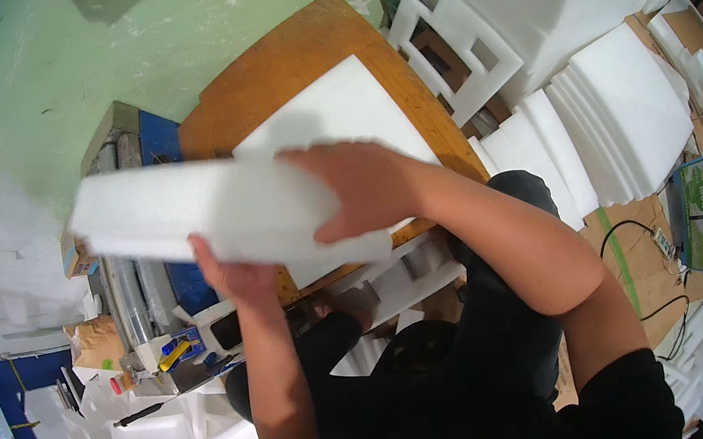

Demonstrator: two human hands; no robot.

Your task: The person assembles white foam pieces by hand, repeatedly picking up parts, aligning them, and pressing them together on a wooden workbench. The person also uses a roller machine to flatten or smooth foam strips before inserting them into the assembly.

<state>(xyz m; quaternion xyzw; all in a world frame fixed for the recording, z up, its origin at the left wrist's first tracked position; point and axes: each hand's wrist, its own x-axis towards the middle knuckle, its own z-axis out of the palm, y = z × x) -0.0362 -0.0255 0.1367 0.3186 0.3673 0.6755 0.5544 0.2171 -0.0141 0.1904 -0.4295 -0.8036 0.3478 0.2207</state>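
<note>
Directions are taken from the centre of the view, twelve at the top.

Item: white foam block [151, 203], located just toward nine o'clock, in front of the wooden tabletop [293, 57] as seen, and partly blurred. Its long axis runs roughly nine to three o'clock, dipping slightly at the three-o'clock end. The nine-o'clock end projects past the tabletop, across the line of sight to the wrapped rolls [129, 287].

Grip, left hand [239, 280]: holding the block's near edge, thumb raised against the face, other fingers hidden. Grip, right hand [364, 183]: thumb and fingers spread wide over the three-o'clock portion; whether it clasps or merely rests cannot be told.

Stage, as judged: handling of the block is under way and it has not been released. A white foam sheet [354, 111] lies flat on the tabletop. Stacked foam sheets [624, 109] stand between two and three o'clock, and a cut-out foam frame [460, 17] at one o'clock; whether these are finished or awaiting work cannot be determined.
</note>
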